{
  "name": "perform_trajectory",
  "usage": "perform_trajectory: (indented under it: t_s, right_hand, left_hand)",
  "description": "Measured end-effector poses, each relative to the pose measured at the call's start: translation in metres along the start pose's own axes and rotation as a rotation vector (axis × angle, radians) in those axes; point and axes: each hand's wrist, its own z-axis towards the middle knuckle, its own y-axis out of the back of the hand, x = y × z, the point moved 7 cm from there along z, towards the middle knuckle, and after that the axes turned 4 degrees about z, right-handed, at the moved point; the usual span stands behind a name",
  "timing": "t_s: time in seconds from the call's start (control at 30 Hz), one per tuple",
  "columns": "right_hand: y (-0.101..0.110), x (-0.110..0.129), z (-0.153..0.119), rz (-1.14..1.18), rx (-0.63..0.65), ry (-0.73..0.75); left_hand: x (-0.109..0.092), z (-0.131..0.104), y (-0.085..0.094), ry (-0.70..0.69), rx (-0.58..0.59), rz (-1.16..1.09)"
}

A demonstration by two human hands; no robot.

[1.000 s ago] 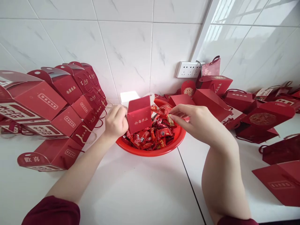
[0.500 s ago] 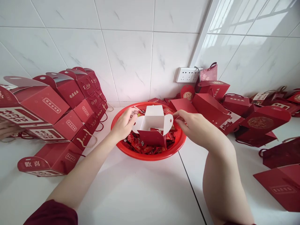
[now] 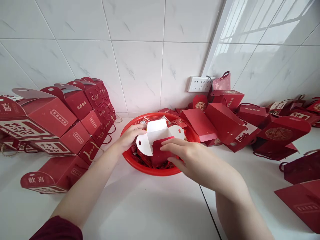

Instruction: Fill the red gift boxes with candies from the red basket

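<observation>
A small box point(image 3: 160, 151), red outside and white inside, stands with its flaps spread in a red plastic basket point(image 3: 150, 171) full of small red packets. My left hand point(image 3: 131, 135) is at the box's left rear, its fingers partly behind the white side flap; what they grip, if anything, is hidden. My right hand point(image 3: 178, 151) is at the front, fingers apart and stretched over the red front flap, which stands up. The inside of the box is mostly covered by that flap.
Stacked red gift boxes point(image 3: 82, 103) with cord handles rise at the left. More red boxes point(image 3: 282, 128) lie at the right, some close to the basket. A white power strip point(image 3: 199, 84) is on the tiled wall.
My right hand has moved left and forward onto the box's front flap, which is now raised. The box has turned and tilted slightly. My left hand has moved slightly left and down.
</observation>
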Motion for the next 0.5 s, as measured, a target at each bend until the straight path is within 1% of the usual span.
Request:
perform_trajectory:
  t_s: [0.07,0.13,0.2,0.27,0.33,0.4,0.43,0.5]
  right_hand:
    - [-0.009,-0.006,0.006,-0.033,0.041,-0.023]
    - [-0.02,-0.011,0.011,-0.066,0.108,-0.047]
    - [-0.03,-0.017,0.016,-0.095,0.193,-0.064]
    - [-0.037,-0.023,0.019,-0.116,0.257,-0.081]
    - [-0.036,-0.03,0.022,-0.104,0.266,-0.104]
    - [-0.029,-0.039,0.023,-0.052,0.234,-0.131]
    - [-0.025,-0.043,0.024,-0.014,0.217,-0.137]
    - [-0.017,-0.05,0.024,0.051,0.18,-0.125]
  left_hand:
    - [-0.004,0.0,0.002,-0.063,-0.017,0.03]
    - [-0.006,-0.001,0.001,-0.12,0.001,0.101]
    - [-0.003,0.0,-0.001,-0.126,0.047,0.196]
    - [0.004,0.001,-0.002,-0.093,0.075,0.3]
    - [0.009,0.002,-0.002,-0.065,0.091,0.383]
    - [0.01,0.002,-0.004,-0.082,0.114,0.44]
    - [0.007,0.002,-0.006,-0.118,0.123,0.469]
    - [-0.003,-0.001,-0.009,-0.255,0.109,0.563]
